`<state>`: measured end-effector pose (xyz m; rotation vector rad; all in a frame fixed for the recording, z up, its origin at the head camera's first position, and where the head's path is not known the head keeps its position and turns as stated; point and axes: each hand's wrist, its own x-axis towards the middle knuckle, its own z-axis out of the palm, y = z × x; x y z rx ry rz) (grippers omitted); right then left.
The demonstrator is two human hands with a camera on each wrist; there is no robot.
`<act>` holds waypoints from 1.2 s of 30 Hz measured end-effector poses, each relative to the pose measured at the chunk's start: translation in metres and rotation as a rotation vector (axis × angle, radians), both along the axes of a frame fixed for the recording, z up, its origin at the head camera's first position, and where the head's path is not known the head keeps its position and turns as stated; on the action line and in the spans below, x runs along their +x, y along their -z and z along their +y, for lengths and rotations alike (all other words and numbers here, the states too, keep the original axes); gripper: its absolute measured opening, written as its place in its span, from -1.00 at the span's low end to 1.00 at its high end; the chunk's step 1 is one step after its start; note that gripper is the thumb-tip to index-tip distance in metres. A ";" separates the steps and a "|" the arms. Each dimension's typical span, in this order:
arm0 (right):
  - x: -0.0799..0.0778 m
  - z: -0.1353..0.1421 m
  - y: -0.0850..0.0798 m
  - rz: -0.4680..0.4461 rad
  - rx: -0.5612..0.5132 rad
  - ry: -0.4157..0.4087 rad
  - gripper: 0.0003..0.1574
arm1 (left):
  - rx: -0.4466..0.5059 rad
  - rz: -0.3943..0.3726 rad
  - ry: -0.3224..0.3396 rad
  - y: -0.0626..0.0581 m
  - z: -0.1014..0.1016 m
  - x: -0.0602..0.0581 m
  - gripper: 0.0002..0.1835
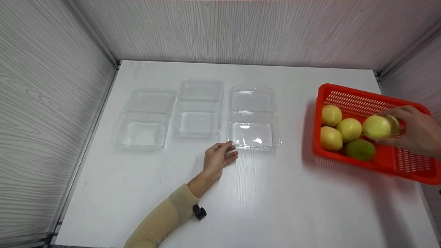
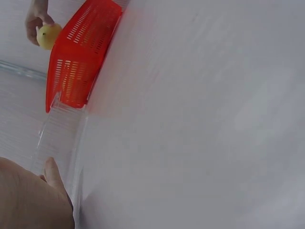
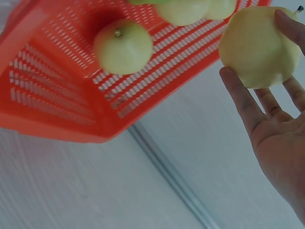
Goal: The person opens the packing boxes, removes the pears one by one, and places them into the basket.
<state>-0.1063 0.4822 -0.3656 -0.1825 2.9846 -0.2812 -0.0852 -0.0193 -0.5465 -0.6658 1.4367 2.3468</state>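
In the head view, my right hand grips a pale yellow-green apple over the red basket. The right wrist view shows this apple between the thumb and fingers, its stem visible. Several yellow apples and a darker green fruit lie in the basket. At the near left corner of the right-hand clear plastic container, my left hand touches the rim with its fingertips, fingers fairly straight. That container stands with its lid folded back.
Two more clear hinged containers, the middle one and the left one, stand with lids folded back on the white table. Light wood-grain panels wall in the back and sides. A small black clip is by the left sleeve.
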 end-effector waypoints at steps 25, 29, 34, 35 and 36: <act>0.018 0.079 0.052 -0.137 0.004 0.162 0.07 | -0.018 0.014 0.016 0.000 -0.001 0.001 -0.79; 0.018 0.083 0.058 -0.163 0.022 0.161 0.12 | -0.026 0.014 0.017 0.000 0.000 0.000 -0.78; 0.019 0.084 0.064 -0.192 0.009 0.187 0.17 | -0.016 0.005 0.010 -0.001 -0.001 0.000 -0.77; 0.019 0.084 0.065 -0.195 -0.001 0.186 0.16 | -0.015 0.008 0.013 -0.001 -0.001 0.000 -0.75; 0.019 0.085 0.066 -0.202 -0.011 0.193 0.16 | -0.014 0.012 0.017 -0.001 -0.001 0.000 -0.73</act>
